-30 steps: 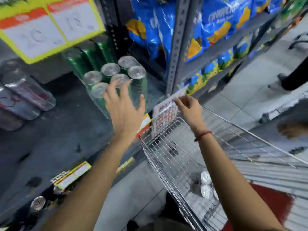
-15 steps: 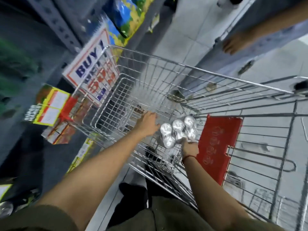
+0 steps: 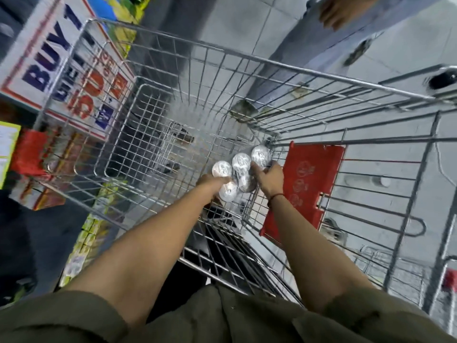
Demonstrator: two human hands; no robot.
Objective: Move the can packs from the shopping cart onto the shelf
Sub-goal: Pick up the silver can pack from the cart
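Observation:
A pack of cans (image 3: 238, 170) with silver tops stands on the floor of the wire shopping cart (image 3: 222, 50), near its rear right corner. My left hand (image 3: 210, 181) grips the pack's left side, fingers wrapped around a near can. My right hand (image 3: 268, 175) grips the pack's right side, fingers over the tops. Both arms reach down into the basket. The shelf is at the left edge, blurred and mostly out of frame.
A red child-seat flap (image 3: 304, 189) hangs on the cart's rear right. A "BUY 1" sign (image 3: 57, 63) and yellow price tags (image 3: 8, 149) sit on the shelf edge at left. Another person's hand (image 3: 338, 11) and blue clothing are beyond the cart, top right.
My view swung from the shelf with green cans down into the cart. Both hands dropped from shelf and cart rim into the basket and closed on the can pack.

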